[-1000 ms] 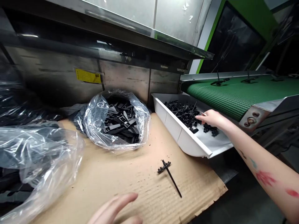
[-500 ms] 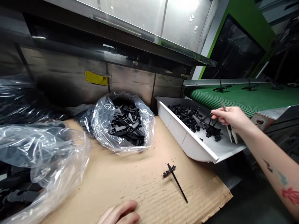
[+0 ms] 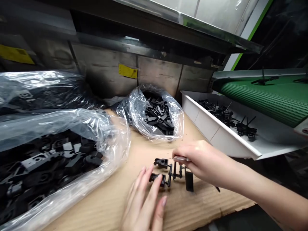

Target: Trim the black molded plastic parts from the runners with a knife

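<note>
Item: black moulded plastic sprue [image 3: 170, 175], with two clip parts at its left end, a short crossbar, and a flat tab [image 3: 189, 182] at its right.
Position: on the cardboard sheet [image 3: 108, 205], directly between the hands and below the nearer bag.
Long axis: runs roughly left to right across the view. The far end passes beneath the right hand, and a thin tip shows just past it, low on the right.
Left hand [image 3: 143, 199]: fingers spread wide, coming up from the bottom of the view; fingertips at or touching the lower clip part.
Right hand [image 3: 204, 162]: comes in from the right, fingers narrowed over the sprue's upper side. Contact is evident; firmness of grip cannot be determined.
Nearer hand: neither clearly; the left is at the clip end, the right at the stem end.
Large clear plastic bag [image 3: 55, 160]: left of the sheet, open, full of black plastic parts [image 3: 55, 163].
Small clear plastic bag [image 3: 134, 109]: at the back of the counter, holding flat black pieces [image 3: 157, 118].
White tray [image 3: 207, 128]: to the right, holding a loose heap of black sprues [image 3: 216, 110].
Green conveyor belt [image 3: 264, 96]: just beyond the tray, carrying one black sprue [image 3: 263, 81].
</note>
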### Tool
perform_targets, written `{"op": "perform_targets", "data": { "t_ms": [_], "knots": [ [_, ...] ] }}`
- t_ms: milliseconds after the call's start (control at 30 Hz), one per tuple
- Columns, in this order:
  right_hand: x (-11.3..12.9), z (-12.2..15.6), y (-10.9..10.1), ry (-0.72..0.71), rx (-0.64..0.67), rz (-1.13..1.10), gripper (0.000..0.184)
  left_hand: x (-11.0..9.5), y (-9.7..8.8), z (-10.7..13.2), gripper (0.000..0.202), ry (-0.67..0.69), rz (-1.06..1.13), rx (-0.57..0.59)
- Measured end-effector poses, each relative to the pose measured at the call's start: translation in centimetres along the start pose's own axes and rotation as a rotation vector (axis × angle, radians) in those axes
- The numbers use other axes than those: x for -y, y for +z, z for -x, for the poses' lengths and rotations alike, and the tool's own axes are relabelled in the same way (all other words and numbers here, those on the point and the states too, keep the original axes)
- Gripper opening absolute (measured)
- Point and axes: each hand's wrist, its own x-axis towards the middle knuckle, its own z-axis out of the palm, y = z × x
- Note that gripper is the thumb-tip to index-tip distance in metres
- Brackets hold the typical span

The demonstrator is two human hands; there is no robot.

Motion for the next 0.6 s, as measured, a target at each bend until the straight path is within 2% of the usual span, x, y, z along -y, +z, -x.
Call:
{"op": "perform_targets", "data": {
  "t_ms": [67, 133, 267, 400, 500, 600],
  "knots": [
    [0.5, -1.7, 1.1, -0.045, 0.068, 0.005, 0.019, 0.2, 0.1, 0.1, 0.042, 0.092, -0.114, 0.153],
    [0.9, -3.0, 1.5, -0.075, 0.111, 0.001, 0.019, 0.6, 0.3, 0.0, 0.042, 0.167, -0.212, 0.256],
    [1.2, -3.2, 1.0, -0.083, 0.111, -0.033, 0.02, 0.8, 0.4, -0.1, 0.04, 0.191, -0.305, 0.307],
    [-0.3, 1.0, 1.5, 0.05, -0.033, -0.107, 0.018, 0.8, 0.5, 0.2, 0.04, 0.173, -0.286, 0.251],
    [-2.3, 5.2, 3.8, 0.15, -0.142, -0.146, 0.022, 1.0, 0.4, 0.2, 0.039, 0.131, -0.269, 0.226],
    [-3.9, 7.7, 6.3, 0.218, -0.183, -0.166, 0.022, 1.1, 0.0, -0.2, 0.036, 0.092, -0.275, 0.272]
  ]
}}
